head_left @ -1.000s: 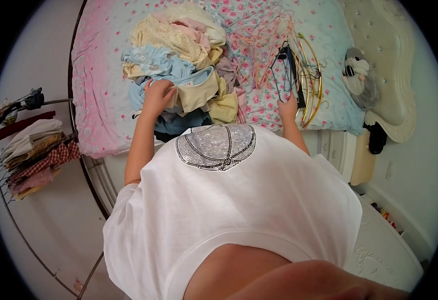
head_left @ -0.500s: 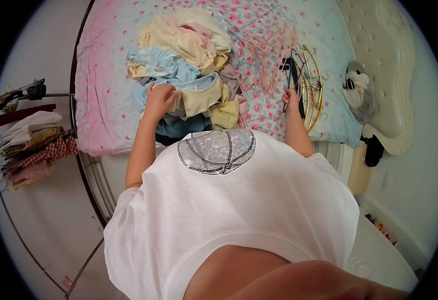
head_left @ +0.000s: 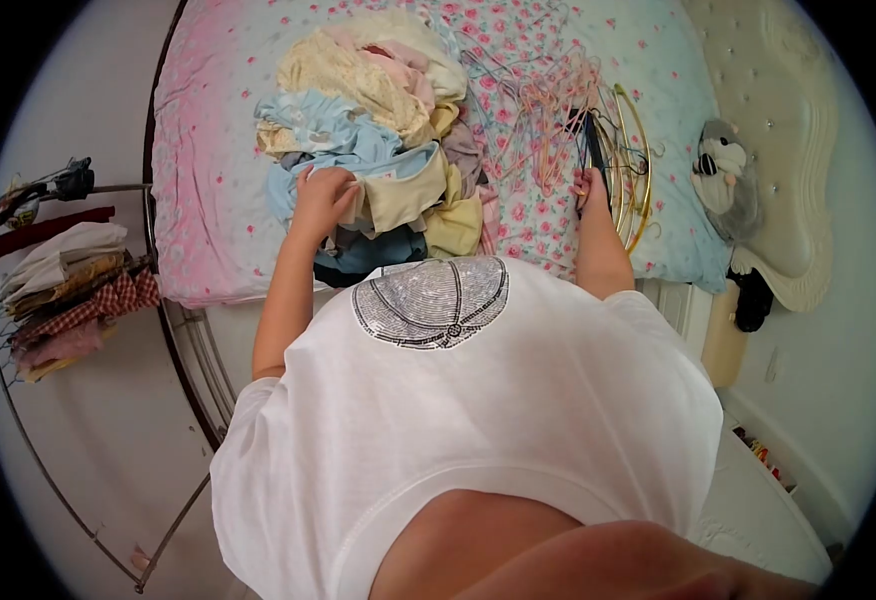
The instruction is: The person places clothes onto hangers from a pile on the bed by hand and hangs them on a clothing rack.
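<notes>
My left hand point(head_left: 326, 198) lies on the near left of a heap of clothes, its fingers curled onto a cream garment point(head_left: 400, 196). Around it are a light blue garment point(head_left: 343, 135) and a dark blue garment point(head_left: 386, 256). Farther right, my right hand point(head_left: 590, 190) is closed around the lower end of a black hanger point(head_left: 595, 150). Beside that hanger lie several gold-coloured hangers point(head_left: 644, 160), and a tangle of pink hangers point(head_left: 548, 105) spreads beyond. Parts of my fingers on both sides are hidden.
The heap and hangers lie on a bed with a floral sheet point(head_left: 203, 200). A grey-and-white plush toy point(head_left: 726, 185) sits by the cream headboard point(head_left: 793, 150). At left, folded and hung clothes point(head_left: 83, 285) occupy a metal rack point(head_left: 28, 470).
My right hand has shifted slightly, with its grip on the black hanger turned a little. My left hand stays on the cream garment.
</notes>
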The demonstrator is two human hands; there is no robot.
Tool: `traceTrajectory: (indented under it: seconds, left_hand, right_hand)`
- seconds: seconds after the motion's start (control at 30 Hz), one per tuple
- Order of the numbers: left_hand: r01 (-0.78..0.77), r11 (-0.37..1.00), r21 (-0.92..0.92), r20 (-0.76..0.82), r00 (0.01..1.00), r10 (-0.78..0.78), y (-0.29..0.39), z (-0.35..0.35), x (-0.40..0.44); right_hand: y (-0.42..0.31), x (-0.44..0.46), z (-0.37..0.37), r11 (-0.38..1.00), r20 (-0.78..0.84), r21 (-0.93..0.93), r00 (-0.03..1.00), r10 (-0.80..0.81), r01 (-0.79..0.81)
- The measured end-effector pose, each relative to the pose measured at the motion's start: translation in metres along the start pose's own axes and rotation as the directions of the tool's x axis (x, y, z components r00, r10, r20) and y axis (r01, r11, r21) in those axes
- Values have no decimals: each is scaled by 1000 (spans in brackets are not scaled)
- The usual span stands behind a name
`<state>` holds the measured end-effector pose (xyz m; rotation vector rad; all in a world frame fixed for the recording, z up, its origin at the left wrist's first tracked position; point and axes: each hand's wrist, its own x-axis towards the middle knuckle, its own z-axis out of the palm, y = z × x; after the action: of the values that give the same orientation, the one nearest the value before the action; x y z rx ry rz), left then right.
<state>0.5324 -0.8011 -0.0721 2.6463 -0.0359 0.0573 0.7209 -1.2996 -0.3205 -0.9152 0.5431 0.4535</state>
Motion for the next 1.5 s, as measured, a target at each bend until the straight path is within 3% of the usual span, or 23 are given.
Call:
traceTrajectory:
  seconds: [0.03, 0.13, 0.17, 0.27, 0.3, 0.4, 0.5, 0.6, 0.7, 0.8, 0.93, 1.1, 1.17, 1.27, 1.5]
  left_hand:
    - [1, 1000, 5, 10, 1000, -1, 1, 1, 1]
    - [10, 1000, 15, 36, 999, -11, 2, 0, 3]
    - [13, 1000, 14, 47, 999, -14, 2, 1, 4]
    - [-1, 1000, 16, 34, 999, 0, 2, 2, 8]
    - [-6, 1000, 19, 20, 1000, 5, 2, 4, 9]
    - [-14, 1000, -26, -55, 998, 12, 6, 10, 18]
    - [91, 991, -103, 71, 994, -84, 13, 12, 41]
    - [-29, 1000, -10, 31, 999, 29, 20, 26, 62]
    - [-86, 996, 25, 24, 996, 85, 32, 43, 77]
    - [-155, 988, 0, 106, 982, 154, 36, 70, 95]
    - [-322, 947, 13, 99, 943, 319, 56, 88, 120]
    - [-455, 890, 9, 59, 889, 454, 76, 106, 170]
    - [-444, 895, 39, 45, 896, 442, 86, 115, 182]
    - [-429, 900, 69, 34, 903, 428, 94, 125, 199]
    - [-395, 919, -1, -8, 919, 395, 98, 148, 248]
  right_hand:
    - [-14, -56, 63, 982, -154, 180, 988, -26, 54]
    - [-13, -38, 40, 999, -125, -31, 992, -13, 9]
    - [-10, -30, 35, 949, -273, -316, 958, -90, -1]
    - [5, -34, 41, 757, -251, -646, 908, -336, 102]
    - [1, -51, 63, 824, -301, -561, 909, -287, 74]
    - [7, -48, 50, 952, -197, -270, 960, -202, 145]
    - [3, -67, 42, 978, -122, -208, 992, -35, 9]
    - [-5, -111, 64, 966, -49, -257, 999, -19, 6]
    - [-13, -131, 69, 981, 7, -192, 1000, 3, -2]
    - [-35, -151, 82, 982, 71, -185, 997, 41, -27]
    - [-50, -168, 82, 993, 158, -107, 986, 59, -43]
    - [-52, -192, 101, 978, 163, -195, 981, 105, -73]
    - [-50, -196, 101, 964, 169, -257, 978, 119, -73]
    - [-55, -211, 113, 970, 228, -208, 958, 171, -124]
    - [-32, -229, 128, 912, 153, -406, 979, 138, -65]
